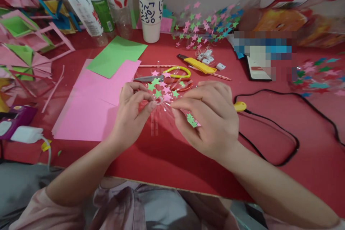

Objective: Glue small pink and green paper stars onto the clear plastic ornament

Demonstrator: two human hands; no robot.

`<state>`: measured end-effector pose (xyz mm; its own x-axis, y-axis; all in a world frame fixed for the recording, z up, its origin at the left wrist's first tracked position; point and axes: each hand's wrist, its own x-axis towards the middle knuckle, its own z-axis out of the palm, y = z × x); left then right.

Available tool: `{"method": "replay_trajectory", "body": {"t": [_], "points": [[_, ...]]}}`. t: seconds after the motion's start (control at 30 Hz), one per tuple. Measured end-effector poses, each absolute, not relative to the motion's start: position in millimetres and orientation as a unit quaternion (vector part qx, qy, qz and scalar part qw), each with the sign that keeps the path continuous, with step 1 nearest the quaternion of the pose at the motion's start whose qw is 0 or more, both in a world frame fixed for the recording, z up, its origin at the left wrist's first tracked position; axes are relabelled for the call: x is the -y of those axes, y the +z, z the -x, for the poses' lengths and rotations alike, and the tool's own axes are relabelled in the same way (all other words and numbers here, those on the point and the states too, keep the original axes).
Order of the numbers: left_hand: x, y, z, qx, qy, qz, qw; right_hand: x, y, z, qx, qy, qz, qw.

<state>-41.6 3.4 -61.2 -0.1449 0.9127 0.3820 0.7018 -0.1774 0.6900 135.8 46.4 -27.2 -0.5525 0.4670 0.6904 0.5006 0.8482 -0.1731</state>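
Observation:
Between my hands is a clear plastic piece (161, 97) with thin see-through strands, and pink and green paper stars (159, 85) stand out from it. My left hand (132, 111) is closed, pinching its left side near a small clear ring. From the right, my right hand (210, 115) pinches the strands between thumb and forefinger; the exact grip is partly hidden. More green and pink stars (192, 120) show below the right fingers. Just behind the plastic lie scissors (178, 72) with yellow and red handles, partly covered by the stars.
Pink sheets (83, 107) and a green sheet (117, 57) lie left. Behind are a yellow cutter (199, 65), a white tumbler (151, 10), plastic bottles (83, 10) and another star cluster (199, 25). A black cable (291, 151) loops right; a purple power strip (23, 118) sits left.

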Motion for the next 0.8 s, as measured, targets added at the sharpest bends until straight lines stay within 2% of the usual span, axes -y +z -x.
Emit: {"method": "replay_trajectory", "body": {"t": [0.8], "points": [[-2.3, -66.7, 43.0, -0.603, 0.426, -0.665, 0.114, -47.3, -27.0, -136.3, 0.888, -0.029, 0.254, 0.381]]}}
